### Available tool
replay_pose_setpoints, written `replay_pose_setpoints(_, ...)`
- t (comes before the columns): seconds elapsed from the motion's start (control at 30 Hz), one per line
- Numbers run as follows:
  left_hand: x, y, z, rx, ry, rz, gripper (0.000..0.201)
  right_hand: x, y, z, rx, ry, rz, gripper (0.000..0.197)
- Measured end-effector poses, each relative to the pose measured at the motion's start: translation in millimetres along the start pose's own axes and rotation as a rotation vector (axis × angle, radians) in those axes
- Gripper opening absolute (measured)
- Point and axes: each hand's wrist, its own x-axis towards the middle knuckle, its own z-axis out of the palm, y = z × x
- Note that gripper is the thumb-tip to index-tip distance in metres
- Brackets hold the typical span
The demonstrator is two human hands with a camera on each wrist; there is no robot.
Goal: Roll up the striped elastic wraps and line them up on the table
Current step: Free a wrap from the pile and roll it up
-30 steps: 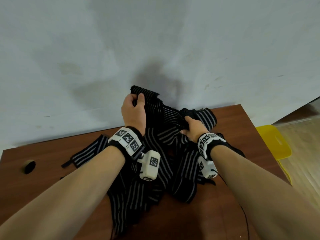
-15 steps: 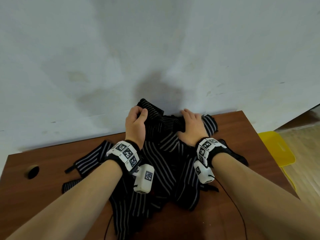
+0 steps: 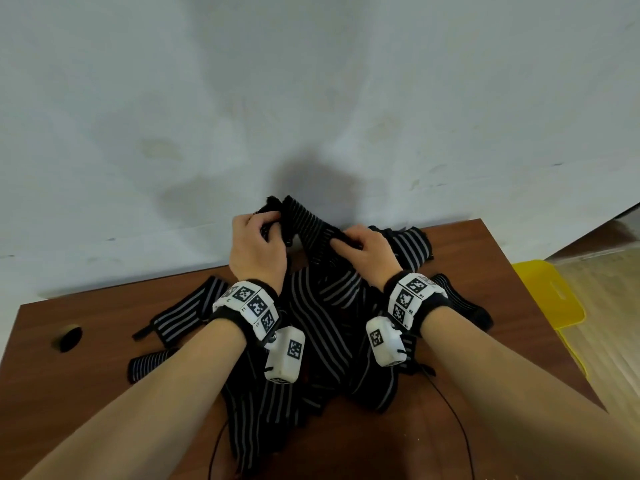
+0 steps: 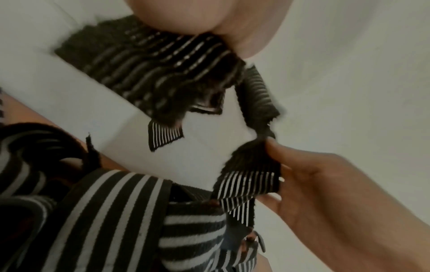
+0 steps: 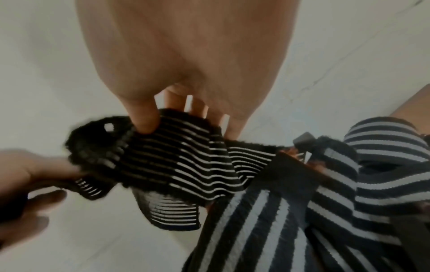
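A tangled pile of black elastic wraps with white stripes [image 3: 325,334] lies on the brown table [image 3: 86,382] against the wall. One wrap's end [image 3: 308,223] is raised above the pile between both hands. My left hand [image 3: 273,223] grips its far end with curled fingers. My right hand [image 3: 341,239] pinches it a short way along. In the right wrist view the thumb [image 5: 144,119] presses the striped wrap [image 5: 177,154] against the fingers. In the left wrist view the wrap [image 4: 151,60] hangs from my left hand, and the right hand's fingers [image 4: 302,174] pinch it.
Two loose wrap ends [image 3: 180,317] stick out to the left of the pile. A round cable hole [image 3: 69,337] is in the table's left part. A yellow plastic object [image 3: 550,299] stands off the table's right edge. The grey wall [image 3: 311,98] runs along the table's back.
The right hand, flat on the pile half a second ago, now pinches the wrap. Both hands have lifted the wrap's end higher off the pile.
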Motion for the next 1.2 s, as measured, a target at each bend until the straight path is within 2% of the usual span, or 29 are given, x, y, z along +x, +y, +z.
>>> replay_pose_setpoints(0.07, 3.1, -5.4, -2.6, 0.066, 0.055, -0.092, 0.031, -0.5, -1.7, -4.8, 0.104, 0.029, 0.034, 0.014)
replay_pose_setpoints(0.13, 6.7, -9.0, -5.3, 0.053, 0.004, -0.197, 0.035, -3.2, -3.2, -10.4, 0.204, 0.057, 0.055, 0.020)
replay_pose_setpoints(0.2, 5.2, -9.6, -3.2, 0.075, -0.148, -0.161, 0.039, -6.7, -3.9, -14.8, 0.227, 0.082, 0.040, 0.014)
replay_pose_setpoints(0.3, -12.4, -6.8, 11.3, 0.288, -0.516, 0.076, 0.059, -10.8, -9.5, -16.5, 0.272, 0.092, 0.001, 0.009)
replay_pose_setpoints(0.37, -26.4, -6.6, 24.5, 0.366, -0.657, 0.081, 0.071, -12.3, -16.6, -18.6, 0.315, 0.114, -0.012, 0.008)
replay_pose_setpoints(0.43, -32.7, -5.7, 34.3, 0.348, -0.655, 0.034, 0.073, -13.7, -22.5, -20.8, 0.353, 0.124, -0.007, 0.010)
replay_pose_setpoints(0.57, -39.3, 6.7, 43.6, 0.357, -0.681, 0.108, 0.047, -16.3, -25.9, -23.3, 0.370, 0.109, 0.015, 0.010)
replay_pose_setpoints(0.67, -46.7, 11.3, 48.5, 0.381, -0.684, 0.150, 0.052, -19.1, -29.7, -18.6, 0.268, 0.098, -0.019, 0.012)
replay_pose_setpoints(0.8, -57.7, 4.6, 51.9, 0.428, -0.711, 0.150, 0.038, -9.4, -34.0, -21.7, 0.245, 0.311, -0.037, 0.020)
replay_pose_setpoints(0.87, -57.0, -1.8, 48.2, 0.479, -0.694, 0.134, 0.040, -3.8, -38.6, -30.1, 0.290, 0.405, -0.064, 0.024)
replay_pose_setpoints(0.97, -50.7, -7.6, 42.3, 0.567, -0.698, 0.116, 0.041, -1.8, -48.6, -50.2, 0.457, 0.553, -0.133, 0.018)
replay_pose_setpoints(1.03, -50.0, -11.2, 38.8, 0.597, -0.703, 0.117, 0.041, -1.5, -56.5, -63.8, 0.592, 0.594, -0.149, 0.013)
replay_pose_setpoints(1.13, -52.7, -12.6, 33.6, 0.495, -0.640, 0.074, 0.039, -5.6, -63.7, -74.7, 0.693, 0.541, -0.140, 0.012)
replay_pose_setpoints(1.2, -47.8, -8.0, 25.8, 0.274, -0.526, -0.016, 0.026, -10.8, -66.3, -80.5, 0.713, 0.537, -0.143, 0.012)
